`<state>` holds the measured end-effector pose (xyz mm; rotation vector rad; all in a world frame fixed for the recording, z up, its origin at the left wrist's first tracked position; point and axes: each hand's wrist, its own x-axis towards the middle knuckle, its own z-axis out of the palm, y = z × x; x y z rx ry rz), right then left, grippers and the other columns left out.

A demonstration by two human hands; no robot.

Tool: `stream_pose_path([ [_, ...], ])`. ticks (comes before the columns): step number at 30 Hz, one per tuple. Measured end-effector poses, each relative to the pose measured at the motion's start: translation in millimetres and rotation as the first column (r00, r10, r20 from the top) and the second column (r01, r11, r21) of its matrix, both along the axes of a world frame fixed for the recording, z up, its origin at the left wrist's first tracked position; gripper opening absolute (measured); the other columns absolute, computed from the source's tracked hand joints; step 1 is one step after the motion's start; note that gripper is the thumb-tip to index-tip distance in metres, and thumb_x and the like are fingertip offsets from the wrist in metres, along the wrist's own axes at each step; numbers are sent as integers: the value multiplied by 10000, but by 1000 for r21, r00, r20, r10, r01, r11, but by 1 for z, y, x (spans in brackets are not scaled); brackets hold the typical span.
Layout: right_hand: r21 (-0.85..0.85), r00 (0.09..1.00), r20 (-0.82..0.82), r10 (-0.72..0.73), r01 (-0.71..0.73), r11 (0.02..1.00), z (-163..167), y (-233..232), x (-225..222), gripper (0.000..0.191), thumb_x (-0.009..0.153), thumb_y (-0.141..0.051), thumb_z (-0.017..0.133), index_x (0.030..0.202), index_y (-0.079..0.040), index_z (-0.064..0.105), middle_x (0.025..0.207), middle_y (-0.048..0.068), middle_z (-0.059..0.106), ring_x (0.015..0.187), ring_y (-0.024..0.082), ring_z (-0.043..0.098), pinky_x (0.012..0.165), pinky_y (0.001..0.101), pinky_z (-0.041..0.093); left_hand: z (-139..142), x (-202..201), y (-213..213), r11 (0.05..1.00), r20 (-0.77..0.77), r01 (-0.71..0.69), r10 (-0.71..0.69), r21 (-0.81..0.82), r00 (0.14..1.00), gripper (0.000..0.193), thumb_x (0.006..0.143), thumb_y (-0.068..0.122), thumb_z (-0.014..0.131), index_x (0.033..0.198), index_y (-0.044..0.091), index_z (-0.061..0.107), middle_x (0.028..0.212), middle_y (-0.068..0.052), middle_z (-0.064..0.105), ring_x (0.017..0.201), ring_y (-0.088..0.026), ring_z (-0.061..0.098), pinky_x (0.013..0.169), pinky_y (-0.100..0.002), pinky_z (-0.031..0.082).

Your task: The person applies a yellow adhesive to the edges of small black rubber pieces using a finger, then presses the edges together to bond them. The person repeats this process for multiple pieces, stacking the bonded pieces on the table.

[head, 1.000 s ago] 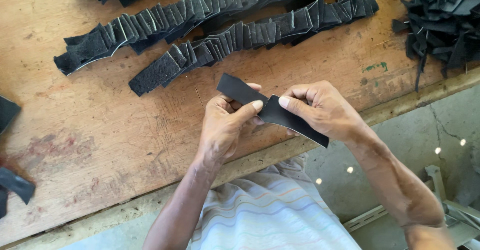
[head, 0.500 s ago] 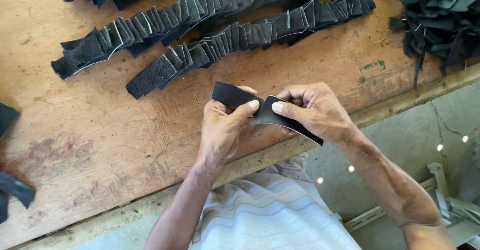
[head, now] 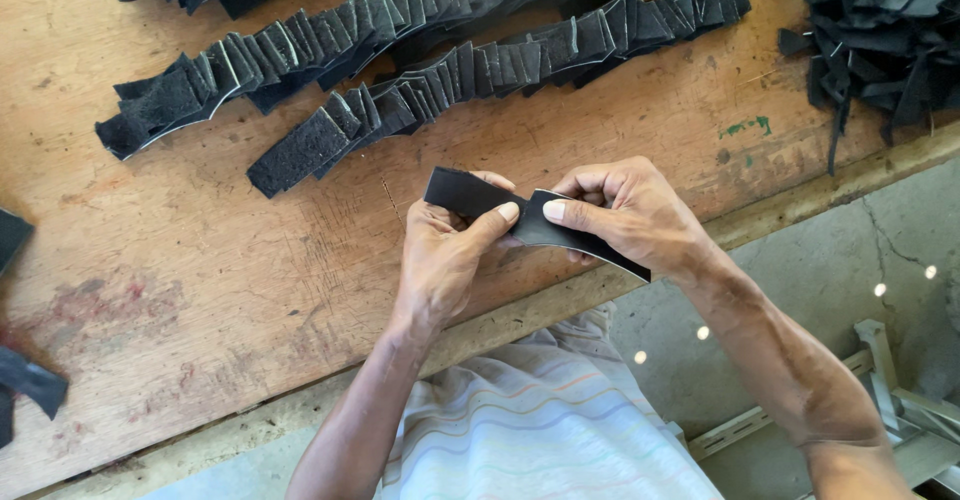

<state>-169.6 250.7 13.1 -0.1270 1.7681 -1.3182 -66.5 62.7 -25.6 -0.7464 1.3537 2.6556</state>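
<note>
Hands meet over the near edge of the wooden workbench, both closed on one black strip. The left hand pinches the strip between thumb and fingers near its 10 o'clock end; the thumb tip lies on the upper face, pointing toward 2 o'clock. The right hand grips the same strip from the 3 o'clock side, thumb on top and fingers curled beneath. The two thumb tips sit just beside each other at the strip's middle, where the strip bends slightly. The strip runs from 10 o'clock to 4 o'clock, its far end projecting past the left hand and its near end showing below the right hand, beyond the bench edge.

At 12 o'clock from the hands, two long rows of overlapped black pieces lie on the bench: the nearer row and the farther row, each running roughly 8 o'clock to 2 o'clock. A loose heap of black offcuts occupies the 2 o'clock corner. Further dark scraps rest at the 8 o'clock edge. Green paint marks show on the bench at 2 o'clock from the right hand. Below the forearms, a pale striped garment is visible, with grey concrete floor at 4 o'clock.
</note>
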Motion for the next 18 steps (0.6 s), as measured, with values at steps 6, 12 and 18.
stream_pose_path([
  [6,40,999,-16,42,-41,998,3,-2,-2,210,928,-149,708,1022,29,768,717,67,727,550,89,648,472,232,539,3,-1,0,988,25,69,-66,-139,998,184,911,-17,743,1089,9,701,894,-46,701,735,-83,645,622,-228,570],
  [12,53,1000,15,3,-3,999,10,0,-2,248,962,-206,661,999,17,764,724,68,726,570,91,680,508,226,569,7,-3,1,992,9,119,-119,-27,993,194,975,89,623,1162,44,649,1006,-63,714,879,-112,708,753,-265,640],
  [18,-49,994,110,-20,26,998,10,17,0,423,1052,-320,514,1047,40,736,754,94,742,633,112,696,534,223,551,0,-1,-6,961,-121,114,-85,253,989,332,1124,221,430,1162,-40,632,1061,-154,725,952,-218,711,857,-357,598],
])
